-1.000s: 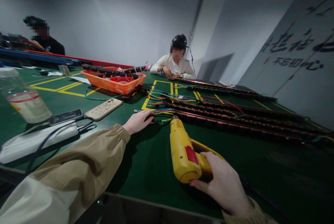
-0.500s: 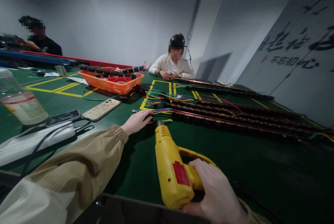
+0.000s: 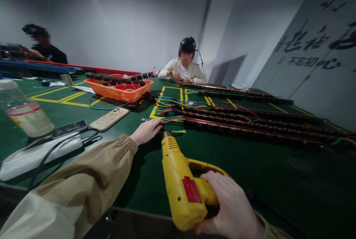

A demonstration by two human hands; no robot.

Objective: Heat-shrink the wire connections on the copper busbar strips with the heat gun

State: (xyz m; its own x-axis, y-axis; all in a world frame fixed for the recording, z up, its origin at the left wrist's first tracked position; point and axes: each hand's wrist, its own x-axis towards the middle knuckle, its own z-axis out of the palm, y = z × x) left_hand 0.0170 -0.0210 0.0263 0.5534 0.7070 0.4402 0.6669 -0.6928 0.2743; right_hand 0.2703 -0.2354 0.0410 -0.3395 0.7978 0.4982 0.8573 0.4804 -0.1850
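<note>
Closest to the table's [image 3: 250, 179] near edge, the right hand [image 3: 229, 203] is wrapping around the handle of a yellow heat gun [image 3: 176, 179], whose nozzle is pointing toward the far edge and ending just beside the left hand [image 3: 147, 130]. That hand is resting its curled fingers by the cut-in ends of some coloured wires [image 3: 174, 119]; its fingertips are hiding the contact, so whether it is pinching any, I cannot tell. A green-and-yellow lead [image 3: 178, 131] is lying just beyond the nozzle. Toward the left edge, a white power strip [image 3: 41, 155], a beige phone [image 3: 109, 119] and a clear bottle [image 3: 29, 116] are sitting. Long dark strips [image 3: 239, 129] are stretching from the wires toward the right edge. Farther back, an orange basket [image 3: 122, 93] is holding dark parts. At the far edge, a person in a white jacket [image 3: 169, 69] is sitting, hands together.
</note>
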